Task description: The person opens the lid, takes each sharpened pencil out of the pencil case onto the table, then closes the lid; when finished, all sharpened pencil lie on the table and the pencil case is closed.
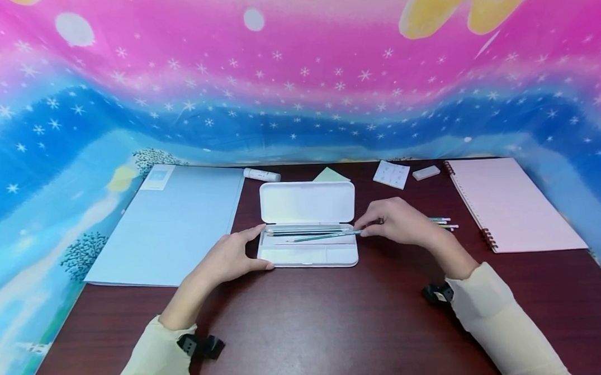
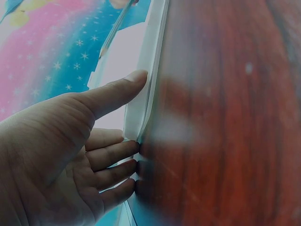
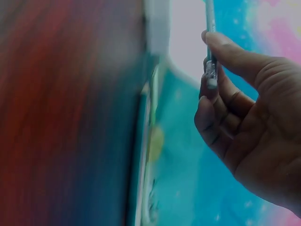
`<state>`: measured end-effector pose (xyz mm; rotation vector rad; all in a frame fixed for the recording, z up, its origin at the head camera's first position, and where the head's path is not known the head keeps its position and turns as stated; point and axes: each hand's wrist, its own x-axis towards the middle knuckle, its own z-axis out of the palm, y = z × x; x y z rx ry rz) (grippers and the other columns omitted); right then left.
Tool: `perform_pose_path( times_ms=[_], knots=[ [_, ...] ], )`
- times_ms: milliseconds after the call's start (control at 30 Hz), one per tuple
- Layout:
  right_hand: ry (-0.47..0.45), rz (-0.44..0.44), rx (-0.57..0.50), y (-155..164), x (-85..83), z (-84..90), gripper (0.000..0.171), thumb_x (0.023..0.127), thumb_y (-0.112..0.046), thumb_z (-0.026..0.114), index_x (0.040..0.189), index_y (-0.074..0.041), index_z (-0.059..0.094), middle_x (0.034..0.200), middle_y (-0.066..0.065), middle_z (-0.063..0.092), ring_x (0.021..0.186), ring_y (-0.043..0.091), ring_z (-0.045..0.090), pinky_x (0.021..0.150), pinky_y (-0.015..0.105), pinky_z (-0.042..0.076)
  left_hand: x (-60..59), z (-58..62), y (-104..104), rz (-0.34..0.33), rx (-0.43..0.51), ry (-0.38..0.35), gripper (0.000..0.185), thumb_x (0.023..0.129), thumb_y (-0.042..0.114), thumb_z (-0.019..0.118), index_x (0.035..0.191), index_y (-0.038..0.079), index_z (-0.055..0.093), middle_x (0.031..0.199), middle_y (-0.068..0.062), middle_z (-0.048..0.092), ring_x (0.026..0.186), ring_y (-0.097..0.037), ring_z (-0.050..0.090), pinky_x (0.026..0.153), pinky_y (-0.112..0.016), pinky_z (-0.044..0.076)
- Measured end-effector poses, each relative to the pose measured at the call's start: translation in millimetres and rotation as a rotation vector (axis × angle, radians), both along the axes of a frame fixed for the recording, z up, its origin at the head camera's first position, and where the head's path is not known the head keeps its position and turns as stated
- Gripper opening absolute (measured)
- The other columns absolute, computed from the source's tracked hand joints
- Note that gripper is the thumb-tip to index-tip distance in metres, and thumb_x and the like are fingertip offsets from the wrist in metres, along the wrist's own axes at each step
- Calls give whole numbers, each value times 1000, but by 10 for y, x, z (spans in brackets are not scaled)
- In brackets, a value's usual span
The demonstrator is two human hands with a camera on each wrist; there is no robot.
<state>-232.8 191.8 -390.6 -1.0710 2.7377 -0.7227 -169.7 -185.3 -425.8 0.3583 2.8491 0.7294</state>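
Observation:
An open white pencil case [image 1: 307, 257] lies at the middle of the dark wooden table [image 1: 311, 327], its lid [image 1: 307, 203] folded back. My left hand [image 1: 253, 248] rests against the case's left end, with the straight thumb [image 2: 117, 92] along the front edge and the fingertips touching the end of the case [image 2: 141, 101]. My right hand [image 1: 370, 228] pinches the eraser end of a teal pencil [image 1: 323, 237] that lies slanted across the tray. In the right wrist view, the thumb and fingers [image 3: 221, 56] pinch the pencil [image 3: 209, 28] just above its metal ferrule. Other pencils [image 1: 307, 230] lie inside the case.
A pale blue folder [image 1: 171, 221] lies on the left and a pink spiral notebook [image 1: 513, 203] on the right. Behind the case are a glue stick [image 1: 262, 175], a green note [image 1: 331, 175], a sticker sheet [image 1: 391, 174] and an eraser [image 1: 426, 172]. Loose pencils [image 1: 444, 222] lie beside my right hand.

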Motion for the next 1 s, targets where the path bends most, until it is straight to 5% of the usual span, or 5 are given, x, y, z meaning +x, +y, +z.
perform_pose_path(
  times_ms=[567,1000],
  knots=[
    [73,-143,-12,877,60,-132,18,87,-16,81,102,-25,83,91,-13,75,79,-1,63,69,23,51,24,-52,3,5,4,-6,97,77,50,85,155,9,43,149,-17,56,134,-34,56,107,-52,48],
    [13,-279,84,1230,90,-62,16,89,-14,78,102,-21,83,100,-1,78,90,19,71,76,31,55,2,-30,11,10,1,-5,98,77,50,85,155,10,42,150,-17,55,134,-34,56,107,-52,47]
  ],
)
